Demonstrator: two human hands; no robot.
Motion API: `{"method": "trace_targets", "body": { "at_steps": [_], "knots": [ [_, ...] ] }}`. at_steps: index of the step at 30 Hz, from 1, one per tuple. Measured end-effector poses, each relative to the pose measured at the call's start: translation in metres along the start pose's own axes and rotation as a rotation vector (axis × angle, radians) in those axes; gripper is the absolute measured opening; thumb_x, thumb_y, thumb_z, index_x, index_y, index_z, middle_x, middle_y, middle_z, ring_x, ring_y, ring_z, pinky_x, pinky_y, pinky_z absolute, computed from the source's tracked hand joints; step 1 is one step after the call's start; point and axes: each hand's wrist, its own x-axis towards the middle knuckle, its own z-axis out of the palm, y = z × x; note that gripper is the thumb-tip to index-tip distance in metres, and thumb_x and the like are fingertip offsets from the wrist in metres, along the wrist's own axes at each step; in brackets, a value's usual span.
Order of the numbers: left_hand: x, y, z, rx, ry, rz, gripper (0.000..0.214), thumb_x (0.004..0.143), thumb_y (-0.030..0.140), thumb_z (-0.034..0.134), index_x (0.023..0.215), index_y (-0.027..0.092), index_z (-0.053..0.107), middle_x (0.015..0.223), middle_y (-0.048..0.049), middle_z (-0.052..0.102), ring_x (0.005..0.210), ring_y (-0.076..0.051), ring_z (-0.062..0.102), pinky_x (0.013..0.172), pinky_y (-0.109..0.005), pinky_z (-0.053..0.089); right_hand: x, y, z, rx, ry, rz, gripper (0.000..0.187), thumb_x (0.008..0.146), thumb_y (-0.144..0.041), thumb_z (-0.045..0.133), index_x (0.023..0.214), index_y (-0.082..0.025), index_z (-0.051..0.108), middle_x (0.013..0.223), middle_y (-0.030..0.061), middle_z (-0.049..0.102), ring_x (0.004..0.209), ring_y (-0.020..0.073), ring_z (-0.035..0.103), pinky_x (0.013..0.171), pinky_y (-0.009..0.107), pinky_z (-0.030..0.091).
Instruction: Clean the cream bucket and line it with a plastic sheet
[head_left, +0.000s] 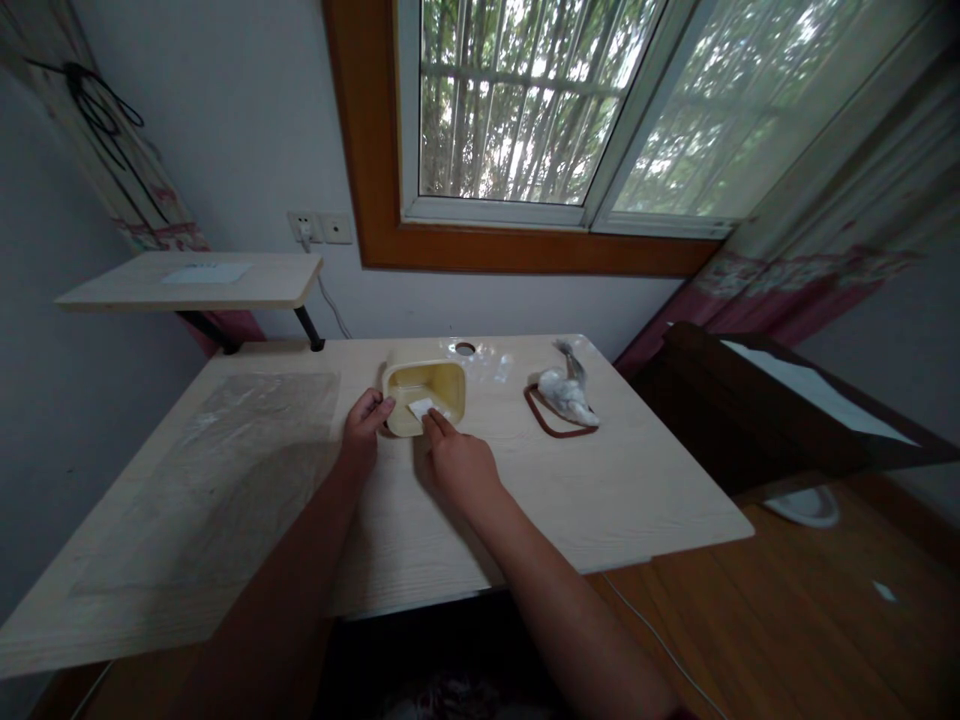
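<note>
A pale yellow plastic box (426, 378), open at the top, is tipped toward me on the table. My left hand (366, 418) grips its left wall, thumb at the rim. With closed fingers, my right hand (461, 455) presses a small white wipe (421, 408) against the box's near inner side. Part of the wipe is hidden under those fingers. Right of the box lies a brownish-red rounded frame (559, 433), partly covered by a crumpled clear plastic bag (568, 392).
A flat clear plastic sheet (247, 450) covers the left of the wooden table (600, 510). A raised shelf (262, 285) with a paper stands at the back left. A cable hole (465, 349) is near the back edge; dark furniture (750, 420) stands at the right.
</note>
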Motion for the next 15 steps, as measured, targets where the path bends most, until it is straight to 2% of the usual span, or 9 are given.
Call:
{"method": "trace_targets", "body": {
  "at_steps": [4,10,15],
  "knots": [
    [-0.0005,-0.0001,0.0008,0.002,0.003,-0.010,0.035,0.078,0.043,0.075,0.071,0.019,0.049,0.062,0.0053,0.046,0.056,-0.009,0.044,0.052,-0.021,0.035,0.0013,0.0013,-0.0003,-0.016,-0.002,0.030,0.057,0.098,-0.022,0.034,0.154,-0.017,0.038,0.162,0.0147,0.035,0.100,0.0267,0.073,0.082,0.042,0.060],
    [-0.0029,0.0057,0.0018,0.060,0.020,0.030,0.035,0.078,0.043,0.074,0.069,0.019,0.050,0.062,0.0044,0.045,0.057,-0.010,0.043,0.053,-0.022,0.035,-0.0002,-0.0070,0.0019,0.024,0.001,-0.029,0.061,0.096,-0.023,0.038,0.156,-0.019,0.034,0.163,0.0147,0.032,0.105,0.0270,0.072,0.084,0.042,0.059],
    [-0.0037,0.0069,0.0012,0.118,0.032,0.079,0.034,0.079,0.043,0.073,0.068,0.020,0.051,0.063,0.0036,0.044,0.059,-0.012,0.042,0.054,-0.023,0.034,-0.0001,-0.0052,0.0004,0.028,0.021,-0.028,0.056,0.099,-0.023,0.034,0.154,-0.019,0.037,0.162,0.0139,0.036,0.106,0.0262,0.071,0.085,0.041,0.059]
  ]
}}
